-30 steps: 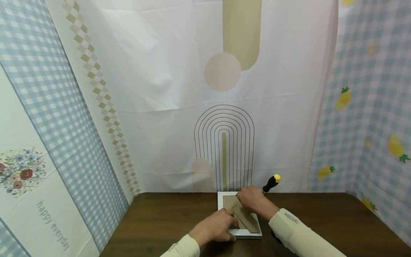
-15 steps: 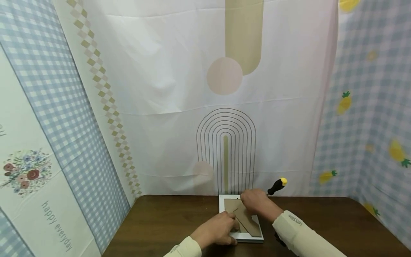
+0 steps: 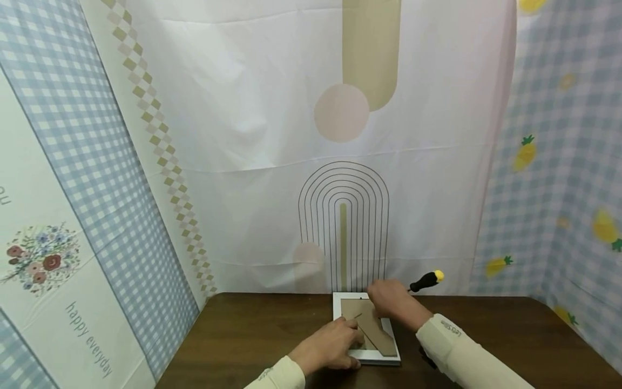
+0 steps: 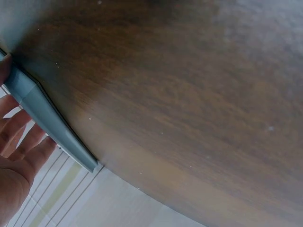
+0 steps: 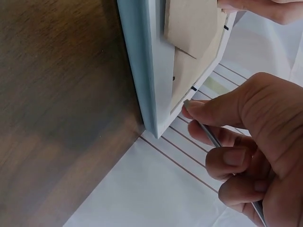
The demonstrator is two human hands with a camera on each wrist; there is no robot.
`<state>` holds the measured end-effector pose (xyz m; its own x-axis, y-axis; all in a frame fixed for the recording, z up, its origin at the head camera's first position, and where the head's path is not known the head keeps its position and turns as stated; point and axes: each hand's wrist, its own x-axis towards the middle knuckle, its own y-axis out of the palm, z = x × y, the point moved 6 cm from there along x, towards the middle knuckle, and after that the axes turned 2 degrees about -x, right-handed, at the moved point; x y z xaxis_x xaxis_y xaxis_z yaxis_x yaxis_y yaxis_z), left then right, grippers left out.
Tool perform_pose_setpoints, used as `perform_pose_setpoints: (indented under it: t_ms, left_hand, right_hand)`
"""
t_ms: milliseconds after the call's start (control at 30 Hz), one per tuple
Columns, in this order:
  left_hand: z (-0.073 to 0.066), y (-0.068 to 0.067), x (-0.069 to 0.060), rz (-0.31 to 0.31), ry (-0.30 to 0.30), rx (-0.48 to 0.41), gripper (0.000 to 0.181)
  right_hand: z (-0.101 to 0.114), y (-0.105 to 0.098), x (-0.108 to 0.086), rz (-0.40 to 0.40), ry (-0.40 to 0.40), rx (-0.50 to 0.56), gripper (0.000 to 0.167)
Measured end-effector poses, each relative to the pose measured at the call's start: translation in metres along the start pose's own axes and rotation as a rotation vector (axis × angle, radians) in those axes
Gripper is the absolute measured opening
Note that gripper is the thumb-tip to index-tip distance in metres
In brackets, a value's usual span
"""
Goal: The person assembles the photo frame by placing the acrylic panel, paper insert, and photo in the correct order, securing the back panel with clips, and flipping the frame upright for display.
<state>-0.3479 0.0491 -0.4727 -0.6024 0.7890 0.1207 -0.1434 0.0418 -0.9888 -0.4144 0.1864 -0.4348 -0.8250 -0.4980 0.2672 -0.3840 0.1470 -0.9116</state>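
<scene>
A white-edged picture frame (image 3: pixel 374 355) lies back side up on the table, its brown backing board (image 3: pixel 351 308) and cardboard easel leg (image 3: pixel 381 337) showing. My left hand (image 3: pixel 330 346) grips the frame's near left part, thumb at the outer edge and fingers over the back. Above the far right corner, my right hand (image 3: pixel 392 302) pinches the metal shaft of a screwdriver (image 3: pixel 426 281), whose black and yellow handle sticks out behind. In the right wrist view the screwdriver's flat tip (image 5: pixel 186 102) pokes out from thumb and forefinger, close to a small black tab (image 5: pixel 193 88) on the frame's border.
The brown wooden table (image 3: pixel 262 324) ends at a white patterned cloth (image 3: pixel 252 216) hanging behind it. Checked blue cloths (image 3: pixel 515 227) hang on both sides. Further black tabs (image 5: pixel 226 28) line the frame's inner edge.
My right hand has shifted slightly right along the frame's far end, and the screwdriver handle has swung right and flatter. The left hand keeps its hold on the frame.
</scene>
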Motion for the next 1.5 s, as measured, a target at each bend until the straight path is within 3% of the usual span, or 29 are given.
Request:
perform_pose_setpoints:
  t_ms: [167,333,433,500,567,700,800,933,1000,1233,1500]
  left_hand:
    - [0.002,0.001,0.002,0.027,-0.031,-0.013,0.036]
    - [0.001,-0.002,0.002,0.036,-0.035,-0.007,0.038]
    - [0.002,-0.003,0.002,0.028,-0.031,-0.002,0.038]
    - [0.002,-0.003,0.002,0.023,-0.031,0.0,0.038]
    - [0.002,-0.003,0.001,0.018,-0.03,0.001,0.039]
    - [0.001,-0.004,0.0,0.019,-0.028,0.001,0.04]
    - [0.001,-0.004,0.0,0.026,-0.028,-0.002,0.04]
    - [0.001,-0.003,-0.001,0.036,-0.03,-0.01,0.039]
    - [0.001,-0.002,-0.001,0.038,-0.03,-0.015,0.039]
    - [0.0,0.0,-0.001,0.05,-0.027,-0.023,0.039]
    - [0.001,-0.001,0.0,0.059,-0.017,-0.026,0.038]
  right_hand:
    - [-0.003,0.001,0.004,-0.048,-0.017,0.02,0.037]
    - [-0.008,0.004,0.006,-0.048,-0.013,0.111,0.032]
    - [-0.014,0.013,0.009,-0.062,-0.022,0.193,0.025]
    - [-0.021,0.033,0.015,-0.106,-0.047,0.196,0.019]
    - [-0.025,0.04,0.017,-0.11,-0.049,0.229,0.018]
    - [-0.025,0.042,0.022,-0.028,-0.013,0.292,0.015]
    - [-0.025,0.045,0.024,-0.011,-0.009,0.322,0.007]
    - [-0.028,0.059,0.028,-0.062,-0.04,0.326,0.01]
    - [-0.028,0.062,0.029,-0.045,-0.035,0.359,0.012]
    - [-0.038,0.094,0.037,-0.105,-0.041,0.408,0.018]
    - [-0.041,0.091,0.037,-0.104,-0.045,0.477,0.023]
